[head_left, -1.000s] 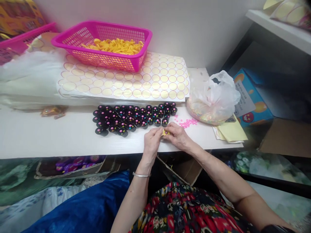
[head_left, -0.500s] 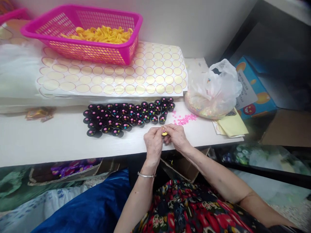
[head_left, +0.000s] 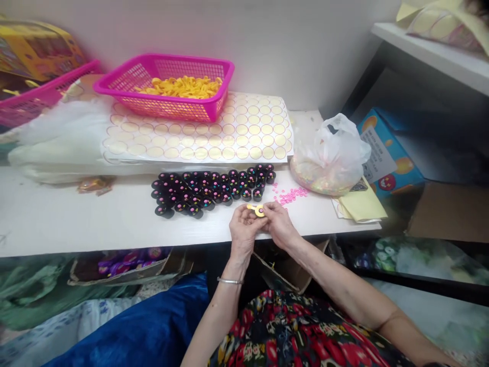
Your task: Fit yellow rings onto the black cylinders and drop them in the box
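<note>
Close to the table's front edge, my left hand (head_left: pixel 243 224) and my right hand (head_left: pixel 280 223) meet around a small yellow piece (head_left: pixel 260 210). It has a round part with a pink centre and a short strap pointing left. The fingers of both hands are closed on it. Just beyond my left hand stand rows of small black round pieces (head_left: pixel 206 189) with pink centres and coloured specks. Loose pink rings (head_left: pixel 292 195) lie scattered on the table beyond my right hand.
A pink basket (head_left: pixel 164 110) of yellow pieces rests on sheets of round stickers (head_left: pixel 254 152). At the right are a tied plastic bag (head_left: pixel 328 163), yellow paper (head_left: pixel 364 203) and a blue box (head_left: pixel 385 153). An orange packet (head_left: pixel 95 185) lies left.
The view has shifted up and left. The yellow piece is turned, so its round face and strap now show, and my left fingers have moved lower on it.
</note>
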{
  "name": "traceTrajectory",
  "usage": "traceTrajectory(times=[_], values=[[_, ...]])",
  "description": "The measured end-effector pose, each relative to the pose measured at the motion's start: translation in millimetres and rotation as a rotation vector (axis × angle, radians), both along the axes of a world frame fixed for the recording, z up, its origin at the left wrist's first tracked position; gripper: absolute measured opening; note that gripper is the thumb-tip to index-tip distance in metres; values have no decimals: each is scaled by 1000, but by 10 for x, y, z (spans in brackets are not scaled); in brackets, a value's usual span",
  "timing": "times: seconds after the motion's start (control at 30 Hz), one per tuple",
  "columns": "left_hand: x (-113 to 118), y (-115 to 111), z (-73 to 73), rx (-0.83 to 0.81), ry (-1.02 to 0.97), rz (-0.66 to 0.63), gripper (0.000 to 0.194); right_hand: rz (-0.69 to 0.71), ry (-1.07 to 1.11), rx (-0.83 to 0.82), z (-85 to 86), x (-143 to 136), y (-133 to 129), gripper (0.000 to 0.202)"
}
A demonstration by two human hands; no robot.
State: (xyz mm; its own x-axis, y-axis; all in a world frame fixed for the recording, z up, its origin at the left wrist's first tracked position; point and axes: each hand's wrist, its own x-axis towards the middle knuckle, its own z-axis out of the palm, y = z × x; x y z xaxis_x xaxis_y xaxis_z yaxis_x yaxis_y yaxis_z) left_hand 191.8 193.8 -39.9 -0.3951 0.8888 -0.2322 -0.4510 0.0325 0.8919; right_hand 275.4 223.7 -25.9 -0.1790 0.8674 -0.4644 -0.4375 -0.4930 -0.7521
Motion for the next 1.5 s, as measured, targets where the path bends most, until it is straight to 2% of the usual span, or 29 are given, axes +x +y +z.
traceTrajectory(times=[0.1, 0.17, 0.27, 0.33, 0.43, 0.5, 0.57, 0.77, 0.9, 1.03, 1.2, 1.33, 1.5], values=[[78, -68, -39, 13, 40, -29, 47, 8, 32, -57, 114, 40, -93, 30], [108, -92, -70, 9, 121, -48, 37, 21, 14, -31, 165, 91, -154, 33], [64, -101, -75, 38, 246, -79, 35, 124, -93, 45, 198, 216, -184, 33], [-15, -101, -35, 107, 314, -159, 35, 198, -212, 96, 206, 316, -134, 37], [-140, -109, 55, 193, 401, -374, 35, 300, -281, 92, 216, 440, 19, 43], [-197, -122, 101, 203, 431, -474, 36, 438, -170, 6, 207, 495, 125, 44], [-230, -139, 125, 207, 456, -506, 38, 578, -12, -50, 168, 530, 204, 42], [-252, -197, 149, 289, 539, -651, 33, 772, 254, -166, -52, 569, 269, 40], [-249, -217, 164, 328, 560, -682, 33, 943, 329, -86, -50, 605, 254, 42], [-247, -220, 187, 327, 622, -707, 32, 967, 286, 6, 27, 665, 250, 50], [-215, -211, 235, 347, 680, -731, 34, 959, 155, 91, 37, 688, 265, 40], [-202, -197, 259, 358, 701, -779, 33, 1041, 116, 106, 28, 683, 299, 47], [-211, -188, 275, 359, 744, -840, 29, 1139, 40, 96, 113, 648, 301, 49]])
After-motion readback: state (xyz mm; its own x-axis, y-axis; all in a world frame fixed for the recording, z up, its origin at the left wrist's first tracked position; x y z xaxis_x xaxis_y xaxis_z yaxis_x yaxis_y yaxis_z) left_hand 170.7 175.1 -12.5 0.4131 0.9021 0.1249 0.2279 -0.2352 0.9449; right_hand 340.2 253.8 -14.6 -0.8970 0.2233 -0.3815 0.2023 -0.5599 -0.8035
